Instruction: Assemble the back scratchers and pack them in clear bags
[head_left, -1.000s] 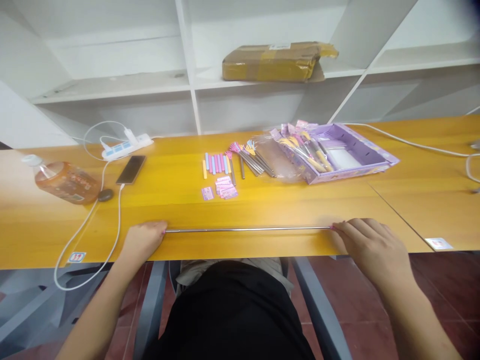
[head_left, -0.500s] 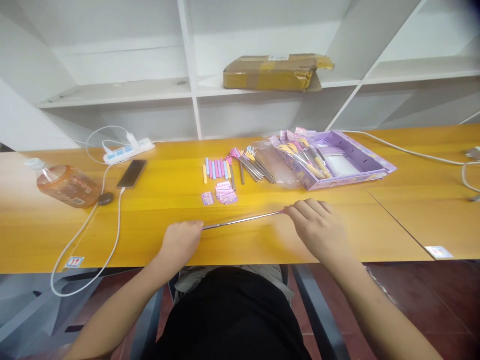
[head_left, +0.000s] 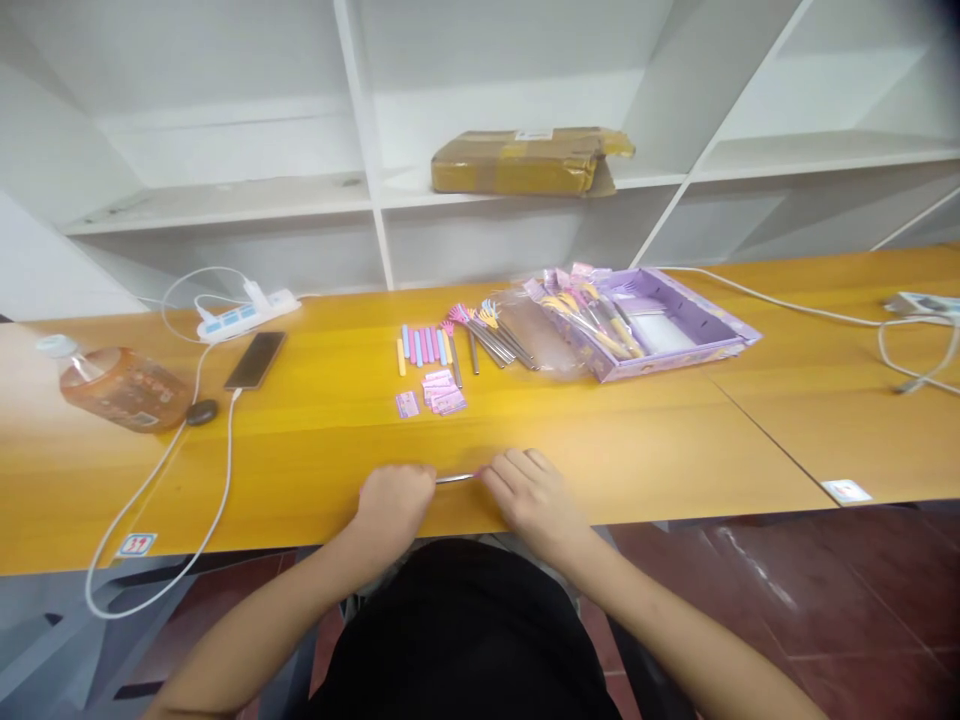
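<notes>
Left hand and right hand, each grip closed on a metal rod, above the near edge of the desk, pink cards beyond.

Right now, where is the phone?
In the head view, the phone lies on the table toward the left, just in front of the white power strip and to the right of the orange bottle.

From where I stand, this seems to be a small packing or assembly workspace. A long wooden worktop with numbered stickers runs below white open shelving. On it sit sorted coloured sticks, little cards and an open purple display box.
</notes>
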